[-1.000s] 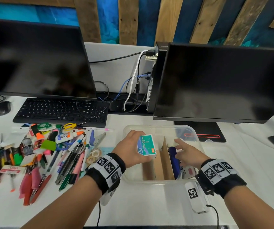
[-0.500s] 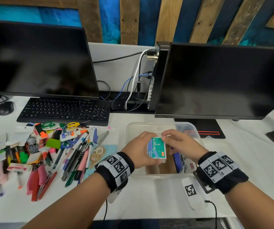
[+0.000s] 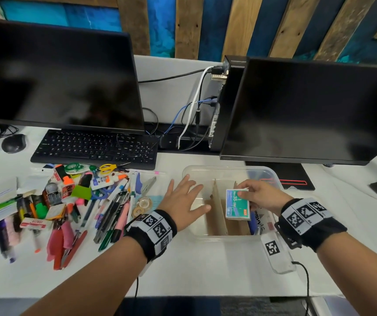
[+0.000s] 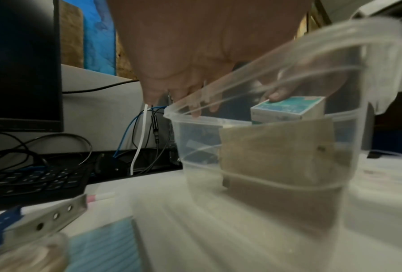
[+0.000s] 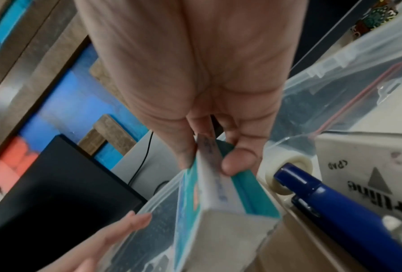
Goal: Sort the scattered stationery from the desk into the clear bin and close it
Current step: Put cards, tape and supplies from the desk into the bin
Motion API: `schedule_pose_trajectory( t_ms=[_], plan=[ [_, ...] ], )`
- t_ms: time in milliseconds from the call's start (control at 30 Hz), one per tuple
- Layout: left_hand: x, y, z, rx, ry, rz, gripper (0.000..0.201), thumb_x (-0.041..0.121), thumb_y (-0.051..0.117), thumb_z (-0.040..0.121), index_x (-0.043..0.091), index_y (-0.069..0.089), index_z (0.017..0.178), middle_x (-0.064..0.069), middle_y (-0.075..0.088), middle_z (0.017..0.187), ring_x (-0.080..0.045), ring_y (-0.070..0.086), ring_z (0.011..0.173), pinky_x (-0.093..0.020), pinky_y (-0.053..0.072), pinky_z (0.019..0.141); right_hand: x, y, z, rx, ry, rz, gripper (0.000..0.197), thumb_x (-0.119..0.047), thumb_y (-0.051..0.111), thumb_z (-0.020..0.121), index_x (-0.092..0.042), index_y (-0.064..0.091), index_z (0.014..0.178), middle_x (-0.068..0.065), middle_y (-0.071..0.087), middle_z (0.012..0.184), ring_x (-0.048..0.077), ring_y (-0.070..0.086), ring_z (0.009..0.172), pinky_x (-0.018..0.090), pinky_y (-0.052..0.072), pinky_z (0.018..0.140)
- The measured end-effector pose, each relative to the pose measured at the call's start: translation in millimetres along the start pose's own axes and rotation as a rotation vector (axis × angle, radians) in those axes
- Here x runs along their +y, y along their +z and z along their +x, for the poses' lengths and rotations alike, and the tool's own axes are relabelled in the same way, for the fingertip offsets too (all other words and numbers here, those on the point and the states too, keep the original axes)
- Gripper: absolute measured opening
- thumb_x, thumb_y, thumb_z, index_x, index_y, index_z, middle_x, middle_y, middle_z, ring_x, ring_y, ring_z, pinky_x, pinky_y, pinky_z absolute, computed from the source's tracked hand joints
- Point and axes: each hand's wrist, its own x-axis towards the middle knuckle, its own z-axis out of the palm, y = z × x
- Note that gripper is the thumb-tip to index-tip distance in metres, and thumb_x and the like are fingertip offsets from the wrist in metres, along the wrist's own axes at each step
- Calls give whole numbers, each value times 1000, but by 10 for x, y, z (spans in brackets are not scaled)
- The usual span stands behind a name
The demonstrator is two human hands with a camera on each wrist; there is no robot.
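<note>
A clear bin (image 3: 265, 173) with cardboard dividers (image 3: 218, 208) stands on the white desk, its lid off. My right hand (image 3: 258, 196) pinches a teal and white staple box (image 3: 237, 207) (image 5: 209, 211) (image 4: 288, 110) by its top edge, upright over the bin's middle compartment. My left hand (image 3: 183, 201) is flat with spread fingers over the bin's left rim, holding nothing. A pile of pens, markers, glue and scissors (image 3: 69, 201) lies left of the bin. A blue marker (image 5: 335, 206), a tape roll (image 5: 286, 176) and a white box sit in the right compartment.
Two dark monitors (image 3: 308, 110) stand behind, with a black keyboard (image 3: 92, 148) and a mouse (image 3: 13, 143) at the back left. Cables (image 3: 192, 115) hang between the monitors. A zip bag (image 5: 346, 88) lies right of the bin. Bare desk runs along the front edge.
The staple box passed from my left hand to my right hand. My left hand let go, opened flat and drew back to the bin's left rim. The box moved right.
</note>
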Motion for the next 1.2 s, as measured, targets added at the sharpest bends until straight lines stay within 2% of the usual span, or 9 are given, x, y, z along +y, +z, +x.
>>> schedule_pose_trajectory(
  t_ms=[100,233,400,533,600,733,933,1067,1200],
  plan=[
    [-50,28,7,-37,9,35,65,57,37,92,31,17,149,6,6,159,-11,-14,146,-43,-12,118,-3,63,2,-38,-15,-144,18,-19,52,96,-17,52,113,-6,57,85,3,60,68,10,47,48],
    [-78,15,32,-45,26,27,65,56,40,92,35,15,149,8,3,159,-10,-17,145,-42,-14,118,27,89,40,-83,-14,-245,16,-18,53,95,-21,52,110,0,58,99,3,61,71,9,46,48],
    [-91,21,37,-44,27,3,66,55,42,92,36,14,149,9,3,159,-9,-17,145,-41,-15,117,-11,51,125,-167,-10,-339,30,-17,58,92,-14,55,122,4,61,120,18,66,99,22,59,69],
    [-85,15,35,-47,28,14,67,55,42,92,36,13,149,9,3,159,-10,-17,145,-42,-14,118,-88,26,190,-253,-8,-424,36,-16,59,92,-12,54,128,4,60,123,21,66,105,29,58,82],
    [-84,12,35,-46,30,17,67,55,42,92,36,13,149,9,3,159,-10,-17,145,-42,-14,118,-117,10,207,-309,2,-467,37,-13,59,91,-11,55,128,4,63,120,19,66,103,26,58,81],
    [-85,21,35,-39,33,20,66,54,42,92,36,13,149,8,3,159,-10,-17,145,-41,-15,117,-168,28,227,-409,-9,-647,39,-10,62,88,-13,58,126,2,64,118,12,63,95,10,49,66],
    [-95,42,41,-23,38,0,64,52,41,94,36,14,149,9,4,159,-9,-16,145,-39,-14,117,-303,138,252,-495,-13,-980,38,-13,54,92,-12,55,129,6,63,118,17,63,88,14,46,65],
    [-103,55,46,-14,36,-10,63,52,42,93,36,15,149,9,6,159,-9,-15,145,-39,-14,117,-364,283,246,-573,-42,-1304,38,-6,46,93,-3,49,132,14,56,128,29,55,116,30,44,86],
    [-112,76,45,2,34,-32,62,50,42,94,35,17,148,10,10,158,-8,-14,145,-39,-13,118,-378,266,256,-620,-58,-1338,42,-6,49,92,-7,48,134,13,56,129,29,54,119,33,44,90]
  ],
)
